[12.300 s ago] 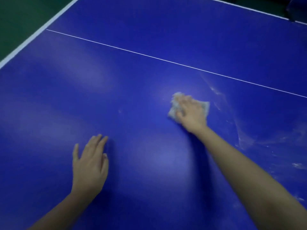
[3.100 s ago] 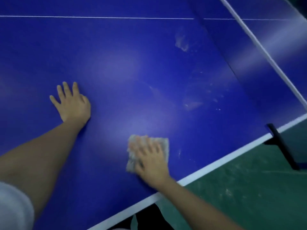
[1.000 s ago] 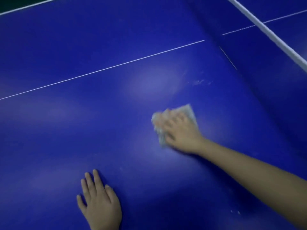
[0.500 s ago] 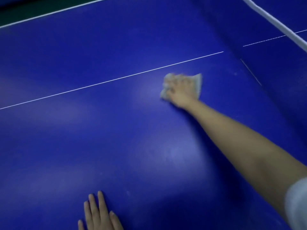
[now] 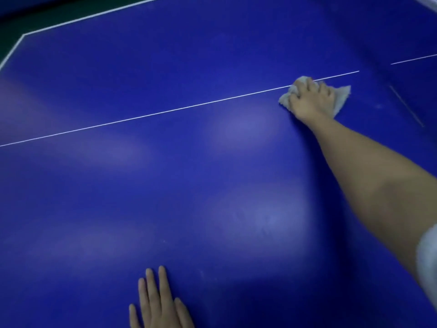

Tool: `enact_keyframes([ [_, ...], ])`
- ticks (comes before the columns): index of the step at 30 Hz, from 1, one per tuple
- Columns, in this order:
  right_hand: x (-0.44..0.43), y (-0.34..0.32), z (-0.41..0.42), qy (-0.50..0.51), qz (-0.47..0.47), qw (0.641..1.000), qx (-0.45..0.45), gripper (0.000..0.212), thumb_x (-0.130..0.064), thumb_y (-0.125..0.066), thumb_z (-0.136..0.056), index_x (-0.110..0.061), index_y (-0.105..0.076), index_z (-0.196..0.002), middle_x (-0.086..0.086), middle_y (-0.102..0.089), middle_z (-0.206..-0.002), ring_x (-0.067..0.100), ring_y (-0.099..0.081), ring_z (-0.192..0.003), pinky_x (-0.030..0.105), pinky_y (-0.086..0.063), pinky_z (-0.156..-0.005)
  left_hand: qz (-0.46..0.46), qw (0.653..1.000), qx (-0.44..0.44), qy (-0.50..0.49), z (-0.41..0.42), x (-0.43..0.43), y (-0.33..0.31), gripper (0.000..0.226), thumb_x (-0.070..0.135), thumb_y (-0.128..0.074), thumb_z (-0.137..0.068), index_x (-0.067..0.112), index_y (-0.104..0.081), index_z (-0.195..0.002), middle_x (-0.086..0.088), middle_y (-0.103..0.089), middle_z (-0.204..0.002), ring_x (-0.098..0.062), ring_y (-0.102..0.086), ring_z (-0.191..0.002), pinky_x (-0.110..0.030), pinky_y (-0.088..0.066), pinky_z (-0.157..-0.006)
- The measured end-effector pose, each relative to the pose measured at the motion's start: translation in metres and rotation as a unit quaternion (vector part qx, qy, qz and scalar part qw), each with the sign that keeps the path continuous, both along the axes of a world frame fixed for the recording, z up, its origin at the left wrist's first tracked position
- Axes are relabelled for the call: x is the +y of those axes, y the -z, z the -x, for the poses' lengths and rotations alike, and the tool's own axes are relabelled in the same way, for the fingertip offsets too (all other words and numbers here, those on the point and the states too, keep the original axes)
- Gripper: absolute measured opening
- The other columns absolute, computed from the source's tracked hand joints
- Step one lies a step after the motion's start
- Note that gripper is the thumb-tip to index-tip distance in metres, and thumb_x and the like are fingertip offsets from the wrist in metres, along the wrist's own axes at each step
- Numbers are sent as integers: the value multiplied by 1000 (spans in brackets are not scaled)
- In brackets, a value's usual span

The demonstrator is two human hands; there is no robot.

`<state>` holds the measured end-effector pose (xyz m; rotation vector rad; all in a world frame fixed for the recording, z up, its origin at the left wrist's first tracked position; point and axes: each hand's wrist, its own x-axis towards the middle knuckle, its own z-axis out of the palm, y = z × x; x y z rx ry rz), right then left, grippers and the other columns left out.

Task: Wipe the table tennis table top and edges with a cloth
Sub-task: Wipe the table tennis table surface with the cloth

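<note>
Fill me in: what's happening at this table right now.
A person is wiping a blue table tennis table. The right hand, arm stretched far out, grips a pale bunched cloth and presses it onto the top, right over the thin white line. The left hand rests flat on the table close to the person, fingers straight.

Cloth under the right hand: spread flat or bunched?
Bunched: the cloth is crumpled under the right hand, uneven corners sticking out either side.
</note>
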<state>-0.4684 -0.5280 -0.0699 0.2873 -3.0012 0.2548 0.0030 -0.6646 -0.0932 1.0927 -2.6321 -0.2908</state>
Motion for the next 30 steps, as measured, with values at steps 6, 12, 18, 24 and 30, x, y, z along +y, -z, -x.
enact_keyframes([
  [6, -102, -18, -151, -426, 28, 904, -18, 30, -45, -37, -66, -19, -42, -81, -2, -52, -75, 22, -57, -63, 35, -33, -66, -16, 998, -67, -17, -3, 6, -17, 61, 27, -25, -81, 7, -47, -134, -16, -44, -141, -23, -33, -136, -55, -28, -104],
  [12, -50, -8, -310, -708, -91, 697, -62, 54, -35, -47, -91, -28, -39, -143, 0, -37, -150, 28, -30, -139, 42, -16, -114, -55, 996, -74, -11, -11, 5, -21, 61, 28, -21, -87, 7, -37, -141, -10, -33, -149, -25, -25, -140, -52, -17, -111],
  [18, 51, -5, -337, -719, -76, 688, -67, 58, -35, -43, -84, -32, -39, -142, -4, -35, -151, 24, -33, -139, 43, -20, -114, -70, 994, -83, -9, -15, 8, -21, 52, 12, -35, -95, 8, -26, -146, -7, -22, -154, -21, -11, -145, -48, -7, -115],
  [24, -18, -14, -295, -401, -77, 910, -68, 53, -28, -37, -94, -29, -31, -147, -2, -31, -153, 23, -28, -141, 39, -16, -113, -103, 994, -25, -2, -16, 5, -20, 54, 15, -30, -96, 13, -18, -149, -1, -12, -157, -15, -1, -145, -40, 6, -116],
  [30, 3, -19, -426, -507, -101, 854, -57, 51, -35, -42, -86, -29, -50, -136, 3, -50, -141, 29, -47, -128, 41, -29, -108, -248, 957, 101, 111, -70, -17, -39, 54, 23, -36, -87, 11, -42, -139, -6, -34, -149, -7, -19, -139, -31, -5, -116],
])
